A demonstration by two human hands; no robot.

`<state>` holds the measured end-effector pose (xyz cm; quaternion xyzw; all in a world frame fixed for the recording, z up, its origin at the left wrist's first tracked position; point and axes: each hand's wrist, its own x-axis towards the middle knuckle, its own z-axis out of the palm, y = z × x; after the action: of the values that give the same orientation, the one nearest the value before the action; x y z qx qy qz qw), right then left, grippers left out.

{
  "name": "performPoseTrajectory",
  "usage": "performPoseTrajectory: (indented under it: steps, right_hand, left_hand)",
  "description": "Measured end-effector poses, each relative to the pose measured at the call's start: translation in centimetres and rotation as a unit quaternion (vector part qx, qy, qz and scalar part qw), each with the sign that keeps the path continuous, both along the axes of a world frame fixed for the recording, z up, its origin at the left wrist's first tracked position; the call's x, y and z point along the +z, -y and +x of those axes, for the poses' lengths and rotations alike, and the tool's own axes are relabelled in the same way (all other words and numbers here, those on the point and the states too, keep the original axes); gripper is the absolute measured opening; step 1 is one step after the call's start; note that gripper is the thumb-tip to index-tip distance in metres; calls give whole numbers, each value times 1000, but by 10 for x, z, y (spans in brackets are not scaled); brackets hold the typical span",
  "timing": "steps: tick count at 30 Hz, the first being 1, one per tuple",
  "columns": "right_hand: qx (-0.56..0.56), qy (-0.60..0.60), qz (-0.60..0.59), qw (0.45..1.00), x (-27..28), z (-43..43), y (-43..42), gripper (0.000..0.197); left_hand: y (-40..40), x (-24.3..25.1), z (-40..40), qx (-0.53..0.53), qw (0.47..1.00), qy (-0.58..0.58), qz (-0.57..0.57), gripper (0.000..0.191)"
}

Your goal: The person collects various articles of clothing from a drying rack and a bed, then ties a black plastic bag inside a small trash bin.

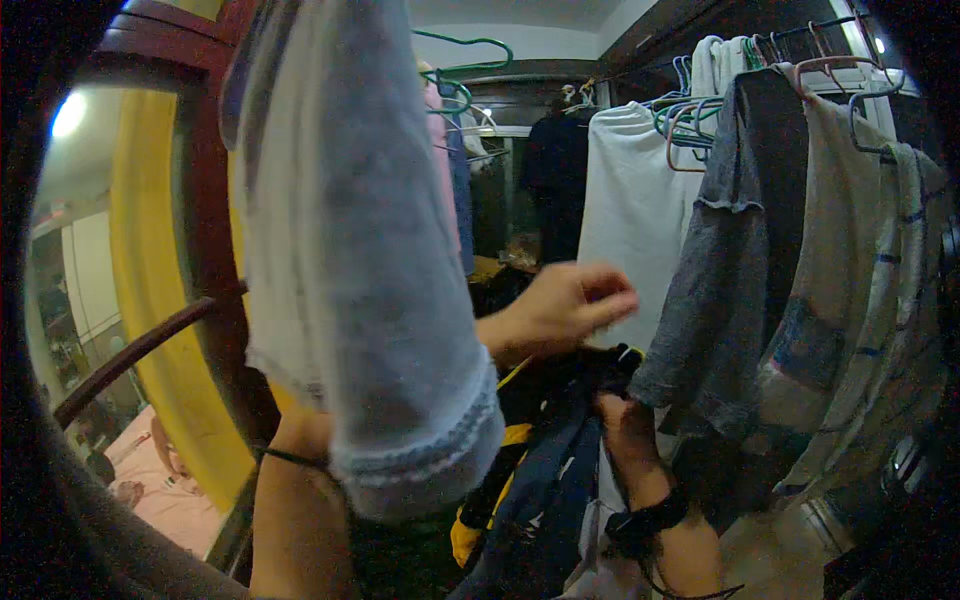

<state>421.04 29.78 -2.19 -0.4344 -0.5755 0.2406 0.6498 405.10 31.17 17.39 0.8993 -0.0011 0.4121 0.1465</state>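
Note:
My right hand (624, 424) grips the upper part of a dark jacket-like garment (555, 480) with yellow trim and small white marks. This garment hangs down in front of me, and a dark band is on my right wrist. My left hand (574, 304), blurred by motion, is just above the garment, its fingers curled and the thumb apart, with nothing visible in it. Between camera and left forearm hangs a pale grey-blue and white garment (390, 262) with a ribbed edge, hiding part of that arm.
At right, a grey garment (709, 300), white trousers (630, 210) and towel-like cloths (847, 187) hang from a rail (810, 30). Several hangers (686, 131) cluster there. A green hanger (465, 60) is at upper middle. At left are a dark red frame (217, 225), a yellow curtain (150, 247) and a pink-covered bed (150, 487) with part of a person.

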Motion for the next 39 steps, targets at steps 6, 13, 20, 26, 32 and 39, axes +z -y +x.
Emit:
performPoseTrajectory:
  steps: [6,13,20,26,32,39]
  right_hand:
    - [-268,353,-246,862,-22,61,49,45]
    - [-106,284,-163,939,-11,40,119,38]
    - [-168,141,-47,975,-13,11,112,31]
    - [-270,94,3,958,-22,-1,67,35]
    - [-351,64,2,934,-27,-3,30,45]
    - [-373,30,34,927,-37,3,-11,42]
  left_hand:
    - [-96,79,54,287,900,311,105,38]
    - [-156,157,97,39,920,322,-217,44]
    - [-195,181,117,-210,924,4,-320,42]
    - [-170,172,143,-265,942,-34,-203,32]
    - [-159,126,161,-312,941,51,-118,29]
    - [-218,51,189,-5,779,468,417,17]
